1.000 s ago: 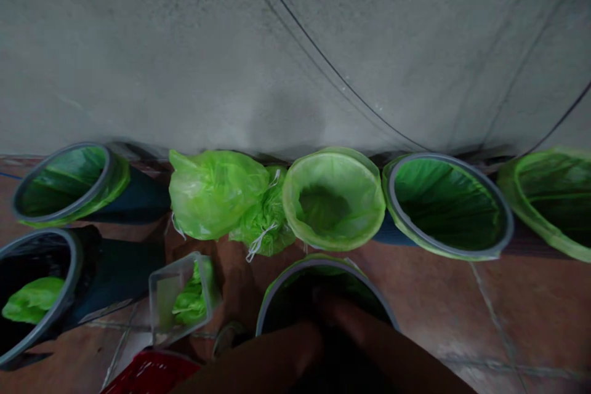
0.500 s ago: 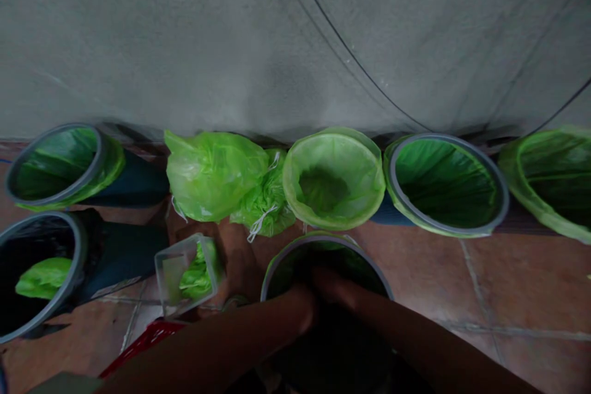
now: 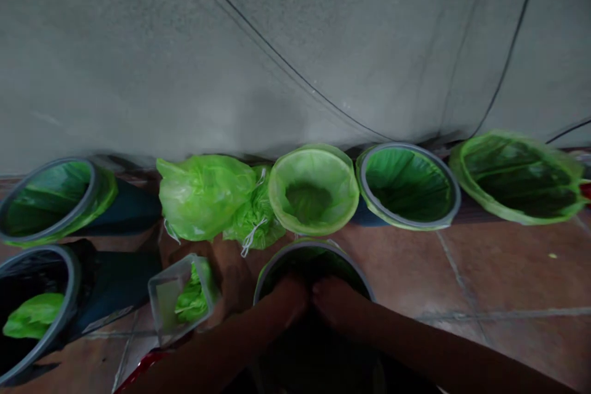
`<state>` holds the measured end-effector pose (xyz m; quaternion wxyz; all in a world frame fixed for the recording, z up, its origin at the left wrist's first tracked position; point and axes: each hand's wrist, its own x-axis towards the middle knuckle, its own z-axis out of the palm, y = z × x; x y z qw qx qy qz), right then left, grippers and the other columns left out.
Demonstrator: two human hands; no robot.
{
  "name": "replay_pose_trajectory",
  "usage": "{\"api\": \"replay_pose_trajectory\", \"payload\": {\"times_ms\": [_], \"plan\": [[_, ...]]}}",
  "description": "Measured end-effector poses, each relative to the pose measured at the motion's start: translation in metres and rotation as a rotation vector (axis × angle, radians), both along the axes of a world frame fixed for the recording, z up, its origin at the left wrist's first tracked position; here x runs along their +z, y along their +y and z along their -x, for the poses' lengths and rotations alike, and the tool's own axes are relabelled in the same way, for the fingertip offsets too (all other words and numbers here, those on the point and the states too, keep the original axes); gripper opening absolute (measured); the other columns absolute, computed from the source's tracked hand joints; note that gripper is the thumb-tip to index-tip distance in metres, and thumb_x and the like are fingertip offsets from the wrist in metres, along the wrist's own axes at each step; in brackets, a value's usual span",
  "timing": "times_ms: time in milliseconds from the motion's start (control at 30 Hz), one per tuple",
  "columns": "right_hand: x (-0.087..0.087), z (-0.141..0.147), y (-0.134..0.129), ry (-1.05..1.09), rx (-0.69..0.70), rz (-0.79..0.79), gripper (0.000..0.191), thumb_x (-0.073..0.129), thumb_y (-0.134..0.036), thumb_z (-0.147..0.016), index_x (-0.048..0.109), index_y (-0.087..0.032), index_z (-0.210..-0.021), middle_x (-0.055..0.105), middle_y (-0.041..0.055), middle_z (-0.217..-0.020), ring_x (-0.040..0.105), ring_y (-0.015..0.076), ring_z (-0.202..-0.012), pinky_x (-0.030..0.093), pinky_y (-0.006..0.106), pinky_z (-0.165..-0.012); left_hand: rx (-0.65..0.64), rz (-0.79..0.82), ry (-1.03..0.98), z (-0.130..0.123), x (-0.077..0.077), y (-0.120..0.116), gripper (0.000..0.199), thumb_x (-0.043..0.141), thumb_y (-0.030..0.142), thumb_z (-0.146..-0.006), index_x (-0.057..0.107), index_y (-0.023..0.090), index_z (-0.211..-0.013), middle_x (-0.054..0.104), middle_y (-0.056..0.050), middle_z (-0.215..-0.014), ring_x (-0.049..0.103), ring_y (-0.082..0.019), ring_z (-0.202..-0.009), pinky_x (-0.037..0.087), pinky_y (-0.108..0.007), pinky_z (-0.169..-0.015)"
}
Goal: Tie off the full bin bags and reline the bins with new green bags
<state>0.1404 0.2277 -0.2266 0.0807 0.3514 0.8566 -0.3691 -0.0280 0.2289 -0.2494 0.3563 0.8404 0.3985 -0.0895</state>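
The left hand point(image 3: 289, 300) and right hand point(image 3: 335, 301) sit curled side by side, their grip unclear, over the opening of a round green-lined bin point(image 3: 311, 247) at bottom centre, equally near it.

And here's the one in play: a round dark plastic bin point(image 3: 273, 268) right at the front, mouth open toward the camera, grey rim showing along its far side. A green plastic liner point(image 3: 323, 254) sits inside, just catching the light at the far edge, the depths gone dark. Both hands are on the near rim, left hand point(image 3: 289, 300) and right hand point(image 3: 333, 303) side by side, knuckles almost touching, and whether they're gripping the liner is hard to call.
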Motion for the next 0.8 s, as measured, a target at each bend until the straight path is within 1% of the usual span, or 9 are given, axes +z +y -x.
{"api": "replay_pose_trajectory", "payload": {"times_ms": [67, 100, 200, 267, 333, 433, 567, 667, 800], "plan": [[0.025, -0.032, -0.005, 0.023, -0.197, -0.071, 0.029, 0.048, -0.018, -0.087, 0.071, -0.019, -0.105, 0.073, 0.0121, -0.101, 0.067, 0.0262, -0.095, 0.052, 0.042, -0.088, -0.034, -0.053, 0.010, 0.015, 0.029, -0.006, 0.026, 0.052, 0.015, -0.087, 0.068, 0.016, -0.108, 0.071, -0.014, -0.105, 0.066, -0.028, -0.101, 0.048, -0.048, -0.100], [0.034, -0.049, -0.009, 0.045, -0.336, -0.097, 0.032, 0.044, -0.020, -0.090, 0.068, -0.020, -0.111, 0.072, 0.0122, -0.106, 0.067, 0.0254, -0.099, 0.052, 0.041, -0.089, 0.024, -0.089, -0.027, 0.025, 0.043, -0.010, 0.034, 0.049, 0.018, -0.088, 0.063, 0.019, -0.119, 0.069, -0.012, -0.115, 0.065, -0.028, -0.107, 0.049, -0.046, -0.099], [0.042, -0.085, -0.017, 0.075, -0.758, -0.068, 0.034, 0.042, -0.034, -0.094, 0.063, -0.021, -0.118, 0.070, 0.0114, -0.110, 0.069, 0.0231, -0.088, 0.056, 0.040, -0.081, 0.460, -0.247, -0.051, 0.061, 0.072, -0.027, 0.041, 0.041, 0.025, -0.093, 0.053, 0.024, -0.132, 0.064, -0.011, -0.129, 0.061, -0.025, -0.118, 0.050, -0.043, -0.101], [0.036, -0.091, -0.015, 0.126, -0.893, -0.029, 0.035, 0.044, -0.039, -0.092, 0.063, -0.021, -0.117, 0.070, 0.0111, -0.110, 0.069, 0.0235, -0.085, 0.056, 0.041, -0.080, 0.698, -0.255, -0.011, 0.081, 0.073, -0.040, 0.041, 0.043, 0.033, -0.093, 0.053, 0.023, -0.131, 0.064, -0.012, -0.127, 0.062, -0.027, -0.117, 0.052, -0.044, -0.099], [0.028, -0.084, -0.004, 0.236, -0.899, -0.025, 0.035, 0.048, -0.038, -0.090, 0.064, -0.021, -0.116, 0.070, 0.0108, -0.113, 0.068, 0.0252, -0.096, 0.055, 0.044, -0.087, 0.801, -0.202, 0.008, 0.091, 0.063, -0.047, 0.044, 0.046, 0.035, -0.090, 0.051, 0.022, -0.132, 0.066, -0.012, -0.123, 0.064, -0.028, -0.113, 0.054, -0.045, -0.095], [0.015, -0.062, 0.022, 0.441, -0.829, 0.034, 0.037, 0.051, -0.032, -0.088, 0.064, -0.022, -0.121, 0.070, 0.0088, -0.119, 0.064, 0.0253, -0.109, 0.050, 0.045, -0.097, 0.792, -0.213, -0.042, 0.086, 0.044, -0.038, 0.052, 0.049, 0.033, -0.086, 0.046, 0.021, -0.137, 0.062, -0.013, -0.133, 0.059, -0.028, -0.123, 0.051, -0.048, -0.100], [-0.001, -0.048, 0.047, 0.576, -0.709, 0.160, 0.039, 0.050, -0.027, -0.089, 0.064, -0.022, -0.125, 0.070, 0.0072, -0.121, 0.064, 0.0239, -0.112, 0.048, 0.043, -0.101, 0.676, -0.240, -0.082, 0.056, 0.037, 0.006, 0.059, 0.053, 0.035, -0.085, 0.044, 0.016, -0.141, 0.057, -0.015, -0.139, 0.052, -0.029, -0.131, 0.042, -0.048, -0.109], [-0.010, -0.054, 0.049, 0.610, -0.657, 0.185, 0.039, 0.050, -0.030, -0.091, 0.062, -0.022, -0.127, 0.069, 0.0057, -0.123, 0.063, 0.0232, -0.112, 0.046, 0.042, -0.102, 0.517, -0.092, -0.127, 0.035, 0.040, 0.042, 0.054, 0.049, 0.031, -0.088, 0.047, 0.019, -0.140, 0.060, -0.010, -0.137, 0.057, -0.025, -0.125, 0.043, -0.042, -0.109], [-0.015, -0.061, 0.044, 0.572, -0.663, 0.218, 0.035, 0.049, -0.040, -0.094, 0.065, -0.022, -0.119, 0.072, 0.0043, -0.112, 0.065, 0.0212, -0.099, 0.050, 0.036, -0.091, 0.463, 0.007, -0.105, 0.024, 0.037, 0.070, 0.035, 0.046, 0.023, -0.086, 0.066, 0.021, -0.115, 0.073, -0.006, -0.104, 0.066, -0.023, -0.100, 0.050, -0.037, -0.095]]}}
